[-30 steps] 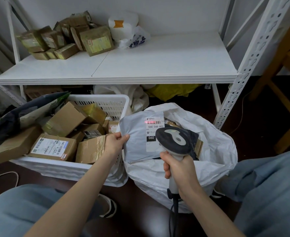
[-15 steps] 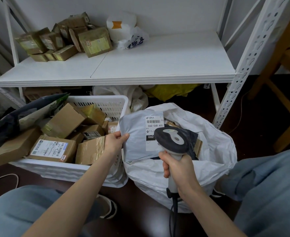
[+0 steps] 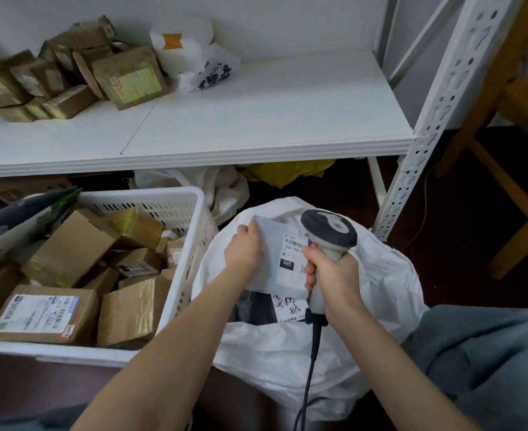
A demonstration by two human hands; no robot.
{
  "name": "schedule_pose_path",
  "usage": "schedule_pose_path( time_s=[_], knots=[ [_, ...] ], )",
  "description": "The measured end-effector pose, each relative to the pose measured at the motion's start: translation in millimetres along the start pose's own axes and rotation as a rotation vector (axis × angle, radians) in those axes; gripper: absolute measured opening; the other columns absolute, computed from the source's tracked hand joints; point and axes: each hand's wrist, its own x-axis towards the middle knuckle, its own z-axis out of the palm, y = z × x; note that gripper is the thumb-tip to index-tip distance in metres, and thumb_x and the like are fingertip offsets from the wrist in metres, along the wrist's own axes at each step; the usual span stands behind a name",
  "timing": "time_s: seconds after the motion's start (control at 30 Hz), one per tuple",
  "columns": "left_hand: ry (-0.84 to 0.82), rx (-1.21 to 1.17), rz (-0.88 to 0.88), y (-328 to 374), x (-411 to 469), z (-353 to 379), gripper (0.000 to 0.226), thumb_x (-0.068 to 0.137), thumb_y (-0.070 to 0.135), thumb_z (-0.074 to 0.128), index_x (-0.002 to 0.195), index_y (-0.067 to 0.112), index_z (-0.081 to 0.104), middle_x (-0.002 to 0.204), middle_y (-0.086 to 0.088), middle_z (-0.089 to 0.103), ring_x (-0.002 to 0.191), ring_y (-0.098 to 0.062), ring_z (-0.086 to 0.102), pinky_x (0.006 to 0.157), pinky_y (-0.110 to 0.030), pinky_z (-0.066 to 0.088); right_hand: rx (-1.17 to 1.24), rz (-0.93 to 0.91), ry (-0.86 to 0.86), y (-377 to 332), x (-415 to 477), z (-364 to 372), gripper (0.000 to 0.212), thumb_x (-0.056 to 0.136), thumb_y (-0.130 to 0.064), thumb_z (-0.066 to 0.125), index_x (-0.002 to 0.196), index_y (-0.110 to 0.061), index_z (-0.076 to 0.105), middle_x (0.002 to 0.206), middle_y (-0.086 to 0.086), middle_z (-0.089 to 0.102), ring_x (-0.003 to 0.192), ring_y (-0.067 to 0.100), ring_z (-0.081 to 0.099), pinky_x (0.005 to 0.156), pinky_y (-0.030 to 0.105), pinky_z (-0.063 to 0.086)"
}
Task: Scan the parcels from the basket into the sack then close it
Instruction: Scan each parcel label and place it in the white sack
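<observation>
A person's left hand point(image 3: 244, 247) pinches a flat grey plastic mailer parcel point(image 3: 279, 262) over the open white woven sack point(image 3: 381, 275), beside the white plastic basket point(image 3: 194, 219), while right-hand fingers point(image 3: 310, 265) wrap a grey handheld barcode scanner point(image 3: 329, 234).

Matt brown cardboard parcels point(image 3: 69, 250), some under glossy tape, fill a white plastic basket point(image 3: 138, 195) beside a crinkled white plastic sack point(image 3: 287, 353); the poly mailer point(image 3: 268, 275) looks smooth, the scanner point(image 3: 329, 231) matt grey plastic.
</observation>
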Motion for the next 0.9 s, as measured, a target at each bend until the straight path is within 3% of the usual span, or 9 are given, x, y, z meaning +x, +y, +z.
schedule_pose_path(
  time_s=[0.07, 0.13, 0.2, 0.3, 0.47, 0.63, 0.73, 0.8, 0.9],
  knots=[
    [-0.024, 0.282, 0.210, 9.2, -4.2, 21.2, 0.064, 0.093, 0.025, 0.056, 0.147, 0.013, 0.024, 0.148, -0.017, 0.027, 0.136, -0.034, 0.030, 0.104, -0.041, 0.033, -0.005, 0.019, 0.018, 3.0, 13.0, 2.0, 0.017, 0.084, -0.007, 0.066, 0.068, -0.009, 0.061, 0.052, 0.005, 0.053, 0.037, 0.011, 0.044, 0.044, 0.023, 0.040],
    [-0.186, 0.347, 0.312, 10.8, -3.8, 45.8, 0.067, 0.093, 0.044, 0.053, 0.149, 0.023, 0.023, 0.154, -0.013, 0.019, 0.143, -0.033, 0.015, 0.114, -0.044, 0.022, -0.021, 0.029, 0.031, 7.5, 23.6, 5.0, 0.016, 0.084, -0.007, 0.067, 0.069, -0.009, 0.063, 0.051, 0.003, 0.055, 0.035, 0.009, 0.046, 0.042, 0.022, 0.042],
    [-0.398, 0.307, 0.226, -0.4, 2.5, 66.5, 0.073, 0.089, 0.055, 0.053, 0.150, 0.036, 0.018, 0.156, -0.012, 0.013, 0.143, -0.036, 0.014, 0.115, -0.050, 0.020, -0.036, 0.044, 0.036, 13.1, 30.7, 8.9, 0.014, 0.085, -0.008, 0.067, 0.071, -0.009, 0.064, 0.050, 0.001, 0.056, 0.034, 0.007, 0.047, 0.041, 0.020, 0.042],
    [-0.482, 0.209, 0.140, -20.7, 10.6, 81.6, 0.077, 0.090, 0.049, 0.055, 0.149, 0.048, 0.005, 0.159, -0.014, 0.006, 0.143, -0.040, 0.017, 0.114, -0.053, 0.023, -0.039, 0.071, 0.023, 20.3, 38.7, 14.0, 0.018, 0.085, -0.008, 0.067, 0.067, -0.009, 0.063, 0.046, -0.001, 0.055, 0.034, 0.008, 0.045, 0.041, 0.021, 0.041],
    [-0.305, 0.283, 0.136, -25.1, 21.3, 83.7, 0.071, 0.097, 0.034, 0.047, 0.149, 0.048, 0.001, 0.161, -0.009, -0.002, 0.148, -0.027, 0.000, 0.119, -0.046, 0.009, -0.056, 0.126, -0.012, 30.1, 43.9, 21.5, 0.017, 0.083, -0.007, 0.067, 0.068, -0.009, 0.061, 0.046, 0.001, 0.052, 0.034, 0.010, 0.043, 0.043, 0.023, 0.038],
    [-0.358, 0.266, 0.139, -24.7, 26.8, 77.4, 0.075, 0.098, 0.030, 0.048, 0.150, 0.045, -0.003, 0.161, -0.012, -0.005, 0.148, -0.031, 0.000, 0.119, -0.044, 0.013, -0.084, 0.123, -0.037, 31.0, 42.8, 23.1, 0.017, 0.083, -0.006, 0.066, 0.066, -0.008, 0.061, 0.046, 0.001, 0.052, 0.034, 0.010, 0.043, 0.042, 0.023, 0.038],
    [-0.286, 0.240, 0.211, -31.1, 17.8, 62.2, 0.074, 0.096, 0.035, 0.052, 0.152, 0.039, 0.003, 0.159, -0.011, 0.003, 0.145, -0.029, 0.014, 0.112, -0.041, 0.030, -0.098, 0.099, -0.078, 29.0, 35.7, 25.8, 0.008, 0.083, -0.008, 0.066, 0.075, -0.007, 0.064, 0.052, 0.003, 0.053, 0.037, 0.011, 0.044, 0.043, 0.024, 0.040],
    [-0.163, 0.177, 0.243, -41.5, 7.6, 42.9, 0.069, 0.097, 0.035, 0.052, 0.153, 0.032, 0.012, 0.157, -0.008, 0.014, 0.139, -0.028, 0.029, 0.100, -0.041, 0.043, -0.097, 0.073, -0.098, 27.8, 29.5, 31.7, 0.005, 0.084, -0.007, 0.065, 0.079, -0.007, 0.065, 0.053, 0.004, 0.053, 0.038, 0.011, 0.044, 0.043, 0.024, 0.040],
    [0.079, 0.053, 0.229, -68.3, -12.0, 5.7, 0.056, 0.096, 0.028, 0.052, 0.148, 0.022, 0.032, 0.151, -0.006, 0.032, 0.124, -0.031, 0.048, 0.089, -0.042, 0.049, -0.105, 0.052, -0.152, 23.8, 11.5, 54.5, 0.007, 0.086, -0.007, 0.064, 0.079, -0.009, 0.064, 0.054, 0.004, 0.052, 0.038, 0.011, 0.043, 0.042, 0.023, 0.040]
  ],
)
